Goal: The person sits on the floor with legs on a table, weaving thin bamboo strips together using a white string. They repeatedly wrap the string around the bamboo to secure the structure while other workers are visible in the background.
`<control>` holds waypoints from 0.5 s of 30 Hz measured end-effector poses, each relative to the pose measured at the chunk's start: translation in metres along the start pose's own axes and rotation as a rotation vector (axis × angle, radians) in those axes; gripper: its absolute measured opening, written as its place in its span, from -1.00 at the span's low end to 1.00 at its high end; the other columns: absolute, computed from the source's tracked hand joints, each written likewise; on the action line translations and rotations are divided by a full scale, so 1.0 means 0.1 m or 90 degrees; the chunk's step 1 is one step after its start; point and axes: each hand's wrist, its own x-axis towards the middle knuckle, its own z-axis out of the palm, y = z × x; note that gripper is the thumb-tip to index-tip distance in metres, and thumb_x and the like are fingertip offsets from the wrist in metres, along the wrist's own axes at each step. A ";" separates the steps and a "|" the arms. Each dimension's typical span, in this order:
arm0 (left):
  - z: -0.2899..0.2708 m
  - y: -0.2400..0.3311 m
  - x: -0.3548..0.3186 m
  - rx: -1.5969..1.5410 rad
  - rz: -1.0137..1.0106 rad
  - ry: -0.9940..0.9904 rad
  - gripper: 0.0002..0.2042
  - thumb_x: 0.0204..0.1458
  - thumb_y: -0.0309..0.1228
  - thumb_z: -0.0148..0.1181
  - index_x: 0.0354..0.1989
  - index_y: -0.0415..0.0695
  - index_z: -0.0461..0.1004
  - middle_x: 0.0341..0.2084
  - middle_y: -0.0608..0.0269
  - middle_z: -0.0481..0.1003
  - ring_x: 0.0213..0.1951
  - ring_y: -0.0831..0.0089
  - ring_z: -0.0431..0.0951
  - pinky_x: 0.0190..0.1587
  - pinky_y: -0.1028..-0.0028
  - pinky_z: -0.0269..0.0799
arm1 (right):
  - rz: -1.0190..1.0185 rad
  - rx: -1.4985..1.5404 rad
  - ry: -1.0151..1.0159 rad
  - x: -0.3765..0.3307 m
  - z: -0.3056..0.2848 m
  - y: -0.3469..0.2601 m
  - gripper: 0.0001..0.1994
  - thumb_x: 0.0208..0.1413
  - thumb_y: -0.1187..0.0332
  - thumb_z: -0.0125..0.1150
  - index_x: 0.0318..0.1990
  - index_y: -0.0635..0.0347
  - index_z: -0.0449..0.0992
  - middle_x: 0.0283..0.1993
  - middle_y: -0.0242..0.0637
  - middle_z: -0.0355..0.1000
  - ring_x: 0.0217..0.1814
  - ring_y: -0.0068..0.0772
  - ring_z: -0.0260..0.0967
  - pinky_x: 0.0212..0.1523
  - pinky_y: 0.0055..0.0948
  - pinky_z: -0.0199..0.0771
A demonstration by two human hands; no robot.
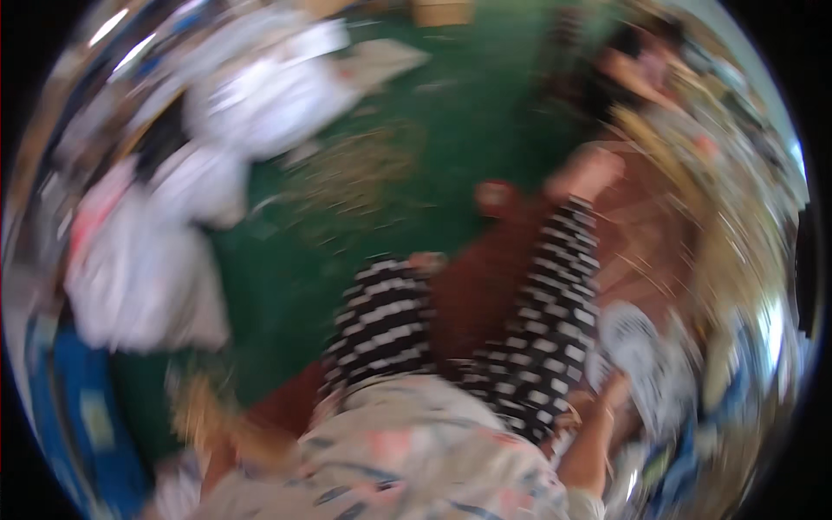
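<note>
The whole picture is smeared by motion. At the lower left my left hand [223, 452] is closed around a straw-coloured bundle of strands [204, 407], whose ends are blurred. My right hand [614, 390] is low on the right, beside my thigh, at the near edge of a whitish, see-through plastic bag [654, 368]. A round white patterned shape [628, 334] shows at the bag's far side. The fingers of my right hand are too blurred to read, and whether they touch the bag is unclear.
I sit with legs stretched apart on a reddish-brown mat [472, 290]. Straw scraps [355, 178] litter the green floor [277, 286]. White sacks [143, 277] stand left, near a blue object [95, 416]. Long straw [737, 199] is heaped right. Another person [637, 74] is at the far right.
</note>
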 end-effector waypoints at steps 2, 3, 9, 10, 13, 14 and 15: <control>-0.12 -0.09 -0.16 0.095 -0.016 -0.086 -0.82 -0.02 -0.42 -0.05 -0.28 -0.13 0.45 -0.33 0.19 0.44 -0.30 0.34 0.44 -0.25 0.36 0.33 | -0.018 0.098 0.031 0.13 -0.11 0.14 -0.79 -0.09 0.39 0.03 -0.28 0.26 0.41 -0.51 -0.23 0.34 -0.54 -0.42 0.26 -0.60 -0.45 0.27; -0.10 -0.13 -0.21 0.114 -0.023 -0.124 -0.81 -0.02 -0.42 -0.05 -0.27 -0.13 0.46 -0.32 0.19 0.44 -0.28 0.34 0.45 -0.24 0.35 0.33 | -0.042 -0.045 0.074 0.04 -0.15 0.01 -0.79 -0.13 0.34 0.07 -0.34 0.27 0.43 -0.52 -0.19 0.36 -0.53 -0.41 0.27 -0.59 -0.47 0.26; 0.08 -0.16 -0.50 0.126 -0.032 -0.212 -0.77 -0.01 -0.42 -0.02 -0.20 -0.14 0.49 -0.21 0.16 0.48 -0.17 0.29 0.49 -0.13 0.31 0.37 | -0.139 -0.084 0.146 0.41 -0.28 -0.11 -0.75 -0.15 0.26 0.17 -0.44 0.31 0.46 -0.58 -0.28 0.34 -0.59 -0.45 0.22 -0.57 -0.44 0.24; 0.21 -0.17 -0.49 0.124 -0.029 -0.188 -0.78 -0.02 -0.42 -0.02 -0.24 -0.12 0.51 -0.25 0.18 0.50 -0.17 0.30 0.49 -0.11 0.33 0.36 | -0.161 -0.030 0.141 0.52 -0.23 -0.17 -0.77 -0.15 0.27 0.17 -0.45 0.30 0.46 -0.59 -0.30 0.32 -0.60 -0.47 0.21 -0.59 -0.46 0.22; 0.24 -0.14 -0.21 0.136 -0.010 -0.057 -0.79 -0.04 -0.41 -0.03 -0.29 -0.09 0.54 -0.28 0.20 0.51 -0.16 0.31 0.48 -0.10 0.37 0.35 | -0.175 0.100 0.164 -0.13 -0.28 -0.83 -0.83 -0.13 0.33 0.17 -0.48 0.27 0.43 -0.63 -0.39 0.24 -0.62 -0.54 0.14 -0.66 -0.55 0.16; 0.45 -0.22 -0.18 0.116 -0.008 -0.011 -0.77 -0.04 -0.40 -0.03 -0.27 -0.09 0.53 -0.25 0.18 0.50 -0.14 0.32 0.48 -0.11 0.38 0.36 | -0.219 0.122 0.162 -0.06 -0.26 -0.94 -0.84 -0.13 0.32 0.13 -0.47 0.25 0.43 -0.62 -0.39 0.23 -0.62 -0.58 0.10 -0.67 -0.58 0.09; 0.43 -0.19 -0.07 0.096 0.006 0.016 -0.78 -0.04 -0.40 -0.03 -0.26 -0.09 0.52 -0.27 0.19 0.49 -0.17 0.33 0.47 -0.14 0.39 0.36 | -0.222 0.208 0.072 0.09 -0.32 -0.92 -0.85 -0.10 0.33 0.13 -0.47 0.24 0.43 -0.61 -0.38 0.24 -0.61 -0.58 0.12 -0.68 -0.58 0.11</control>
